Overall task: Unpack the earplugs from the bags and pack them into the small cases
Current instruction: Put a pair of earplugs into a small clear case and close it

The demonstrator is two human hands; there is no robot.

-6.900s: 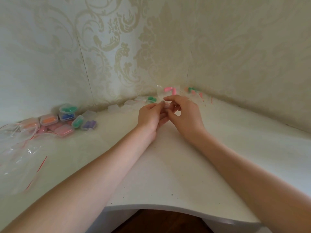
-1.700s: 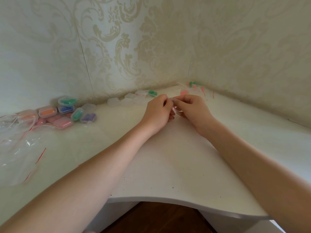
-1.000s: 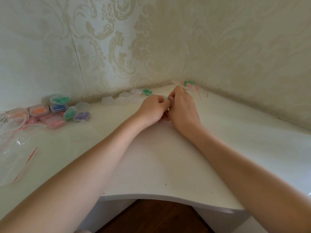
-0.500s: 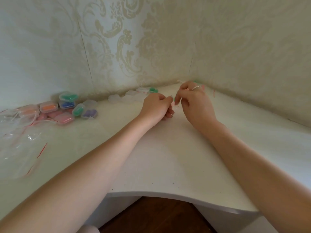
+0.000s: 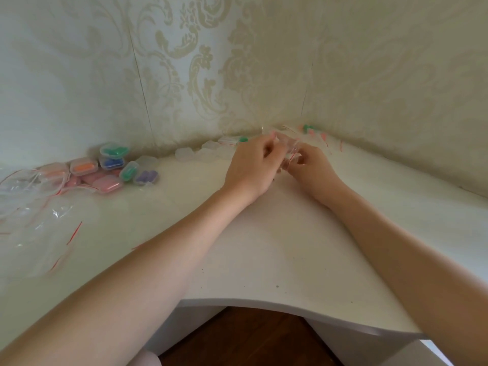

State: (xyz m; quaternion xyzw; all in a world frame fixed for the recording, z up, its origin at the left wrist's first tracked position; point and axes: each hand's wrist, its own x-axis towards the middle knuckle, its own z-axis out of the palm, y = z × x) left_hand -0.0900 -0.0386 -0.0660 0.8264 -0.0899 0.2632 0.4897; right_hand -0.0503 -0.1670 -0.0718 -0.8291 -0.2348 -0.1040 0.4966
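My left hand (image 5: 252, 166) and my right hand (image 5: 310, 167) meet near the far corner of the white desk (image 5: 264, 247). Both pinch a small clear bag (image 5: 286, 149) with a red seal strip, held between them just above the desk. What the bag holds is hidden by my fingers. Empty clear cases (image 5: 196, 154) lie in a row to the left of my hands. Behind my right hand, in the corner, lie more bags with green and pink earplugs (image 5: 310, 129).
Filled cases (image 5: 111, 165) with green, blue, orange, pink and purple earplugs are heaped at the left by the wall. Empty clear bags (image 5: 31, 220) with red strips are spread at the far left. Wallpapered walls enclose the corner; the desk's front edge curves inward.
My hands have drawn slightly apart and lifted the small clear bag between them; before, they were pressed close together lower on the desk.
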